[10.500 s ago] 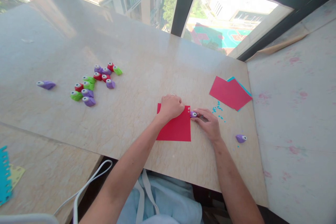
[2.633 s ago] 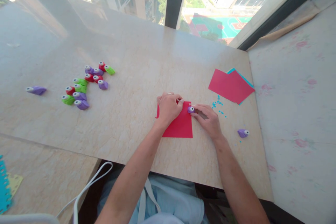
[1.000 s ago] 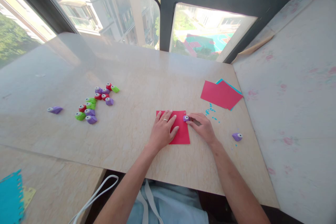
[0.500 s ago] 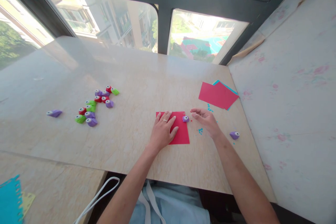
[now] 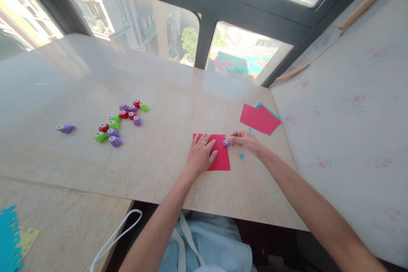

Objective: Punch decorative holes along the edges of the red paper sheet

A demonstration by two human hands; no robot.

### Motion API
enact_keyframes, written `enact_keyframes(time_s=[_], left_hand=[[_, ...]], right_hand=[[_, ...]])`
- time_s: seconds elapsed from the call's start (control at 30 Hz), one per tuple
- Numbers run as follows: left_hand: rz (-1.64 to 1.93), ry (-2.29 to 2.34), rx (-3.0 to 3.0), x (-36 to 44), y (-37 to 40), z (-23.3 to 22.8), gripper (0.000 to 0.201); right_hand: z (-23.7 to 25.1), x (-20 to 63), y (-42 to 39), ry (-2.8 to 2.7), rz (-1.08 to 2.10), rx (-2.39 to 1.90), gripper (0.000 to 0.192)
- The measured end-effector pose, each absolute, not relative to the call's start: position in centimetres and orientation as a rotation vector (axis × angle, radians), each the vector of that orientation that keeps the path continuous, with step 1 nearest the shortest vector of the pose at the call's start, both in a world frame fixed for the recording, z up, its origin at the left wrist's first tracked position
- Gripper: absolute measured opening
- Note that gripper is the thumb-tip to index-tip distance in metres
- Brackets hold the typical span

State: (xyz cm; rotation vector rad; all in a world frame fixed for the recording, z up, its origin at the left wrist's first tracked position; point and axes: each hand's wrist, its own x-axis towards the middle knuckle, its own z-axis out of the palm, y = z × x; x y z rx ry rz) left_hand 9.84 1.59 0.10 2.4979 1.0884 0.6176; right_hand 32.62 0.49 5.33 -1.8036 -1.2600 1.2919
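On the stone-patterned counter lies a sheet of red paper (image 5: 221, 159). My left hand (image 5: 200, 156) rests flat on it, fingers spread, pressing its left part. A small purple craft punch (image 5: 226, 143) with a white-and-dark button sits on the sheet's right edge, near the upper corner. The curled fingers and thumb of my right hand (image 5: 244, 141) come together at the punch's right side, seemingly gripping it. Tiny red bits lie beside it. Blue punched bits (image 5: 242, 157) are scattered below my right hand.
Several purple, red and green punches (image 5: 114, 124) cluster at left, with one purple punch (image 5: 66, 128) apart. Red and blue sheets (image 5: 259, 118) lie near the wall. Blue paper with a notched edge (image 5: 9, 238) and a yellow piece (image 5: 29, 238) are at lower left.
My right hand has moved left to the punch at the paper's edge. My left hand stays on the paper. The view has shifted; my right forearm now covers the lone punch on the right.
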Motion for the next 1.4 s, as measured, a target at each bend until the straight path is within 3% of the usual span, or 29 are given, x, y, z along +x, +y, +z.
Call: enact_keyframes(time_s=[1.4], left_hand=[[0.674, 1.087, 2.512, 10.06, 1.54, -0.23, 0.037]], right_hand=[[4.70, 32.81, 0.93, -1.430, 1.117, -1.937, 0.039]])
